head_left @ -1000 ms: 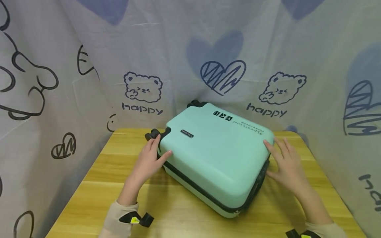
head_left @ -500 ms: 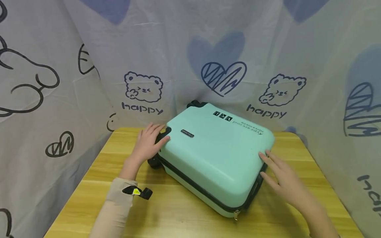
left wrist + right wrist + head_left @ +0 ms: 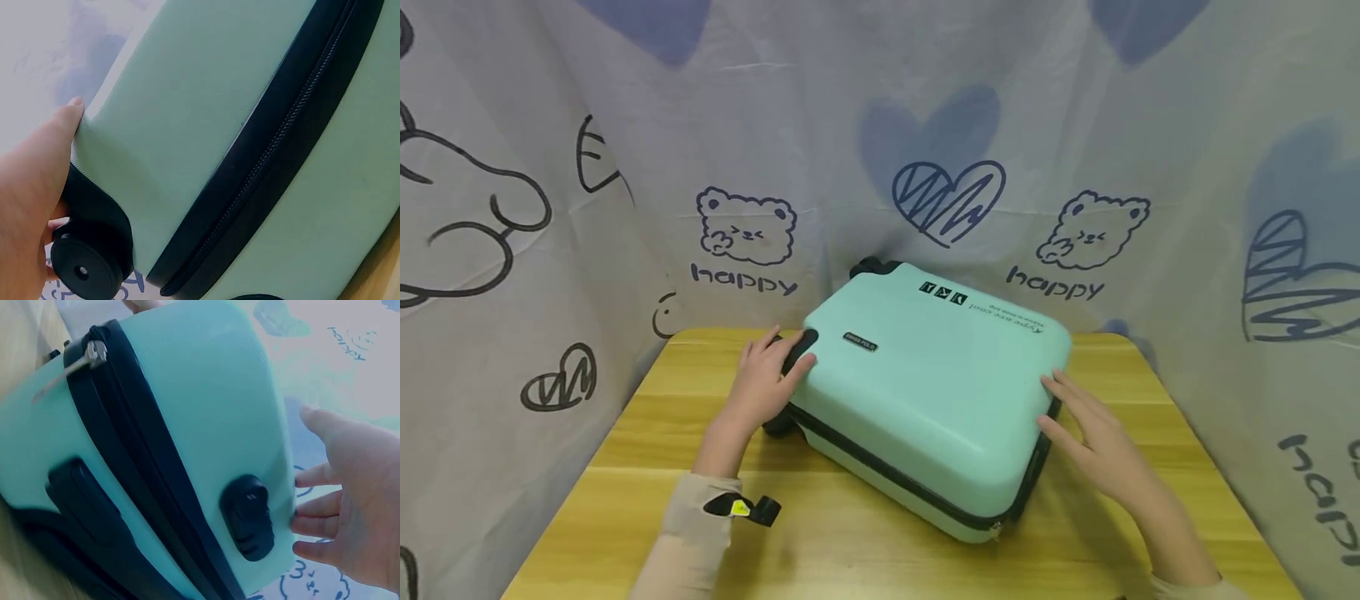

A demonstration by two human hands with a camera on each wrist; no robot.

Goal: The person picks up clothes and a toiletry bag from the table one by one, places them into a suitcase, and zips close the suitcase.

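A mint-green hard-shell suitcase (image 3: 925, 392) lies flat and turned at an angle, its wheels to the left. My left hand (image 3: 762, 379) rests at the black wheel corner, fingers spread and thumb on the shell's edge. In the left wrist view, its fingers pass behind a black wheel (image 3: 84, 265). My right hand (image 3: 1101, 442) is at the opposite end, fingers extended and fingertips right at the upper shell edge. The right wrist view shows a black lock (image 3: 247, 515), a black handle (image 3: 94, 506) and a metal zipper pull (image 3: 94, 353) on that end; the zipper is closed.
The suitcase stands on a wooden table (image 3: 647, 467). A pale curtain (image 3: 820, 108) with printed hearts and bears hangs close behind the suitcase and along both sides. A strapped black device (image 3: 741, 507) sits on the left sleeve.
My left hand has moved up from the wheel onto the black corner. The right hand has come nearer along the suitcase's right end. The suitcase keeps its place on the table.
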